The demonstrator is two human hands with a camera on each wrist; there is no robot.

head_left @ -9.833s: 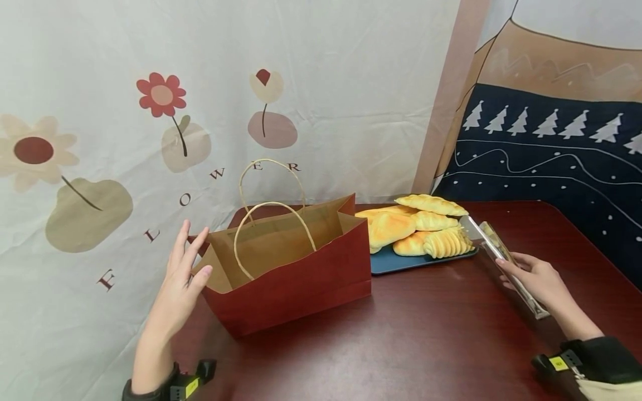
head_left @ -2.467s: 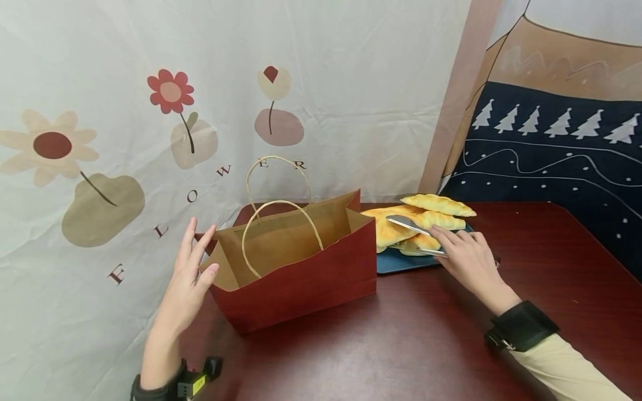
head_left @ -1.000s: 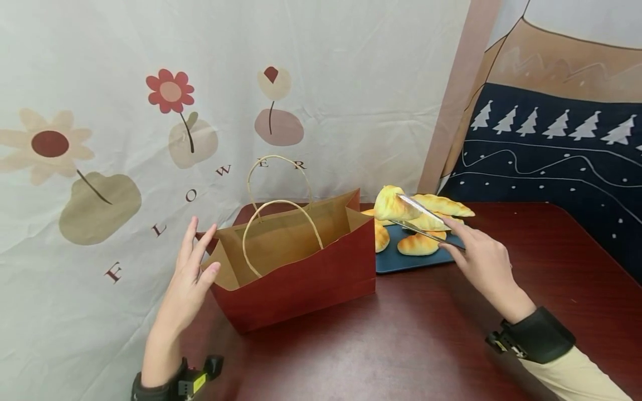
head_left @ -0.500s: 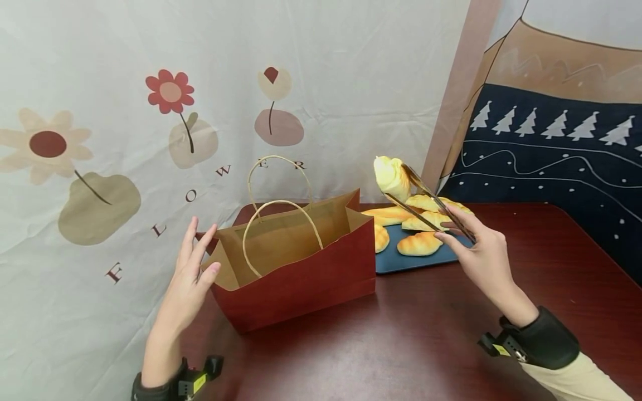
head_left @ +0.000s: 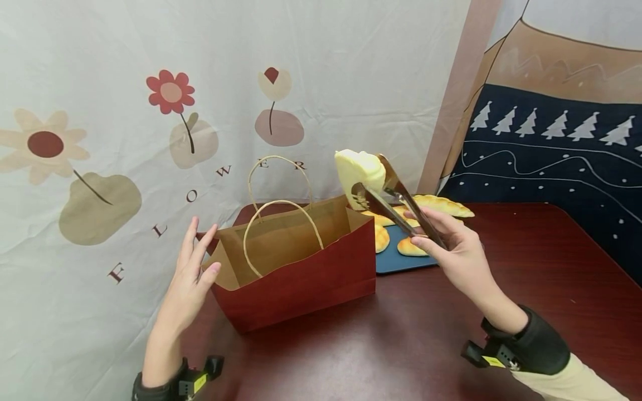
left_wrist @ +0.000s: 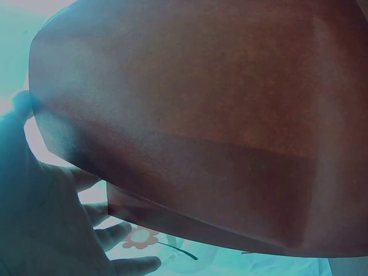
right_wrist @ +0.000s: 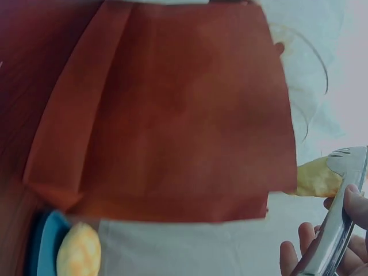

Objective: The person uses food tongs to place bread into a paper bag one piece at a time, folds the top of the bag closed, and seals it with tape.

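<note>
Bread (head_left: 360, 167): in tongs (head_left: 412, 204), ahead-left of right hand (head_left: 458, 253) | right hand: pinching tongs | left hand (head_left: 188, 278): spread at bag (head_left: 301, 295) | advise even, gentle squeeze; clear bag before lowering

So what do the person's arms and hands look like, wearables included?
Left hand and right hand are bare, no gloves or rings visible. Each wrist wears a black band with a small black camera and a yellow label. A cream sleeve shows on the right arm; none shows on the left.
</note>
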